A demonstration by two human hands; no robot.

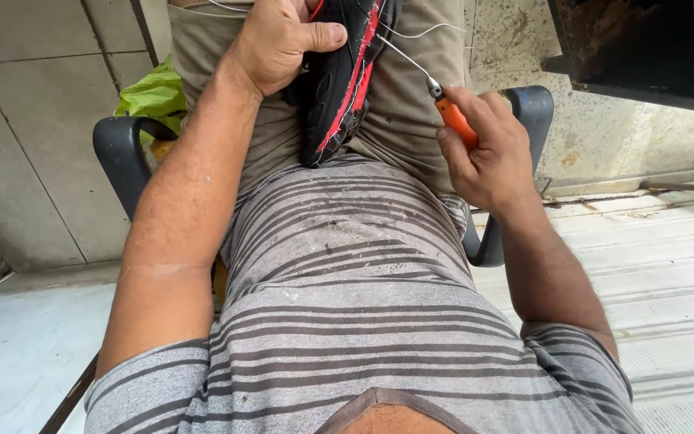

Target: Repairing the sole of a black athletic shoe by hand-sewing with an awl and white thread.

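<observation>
Soft, even daylight filled the scene, brightest on the pale ribbed floor panels [668, 265] at right. Shadows were faint, focus was sharp throughout, and straight lines bowed near the edges.

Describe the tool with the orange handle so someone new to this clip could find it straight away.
Start at the person's lap, where the left hand steadies a black and red shoe. Just right of the shoe, the right hand grips an awl. It is the only thing with a bright orange handle, and its thin metal shaft slants up into the shoe beside the white thread.
</observation>
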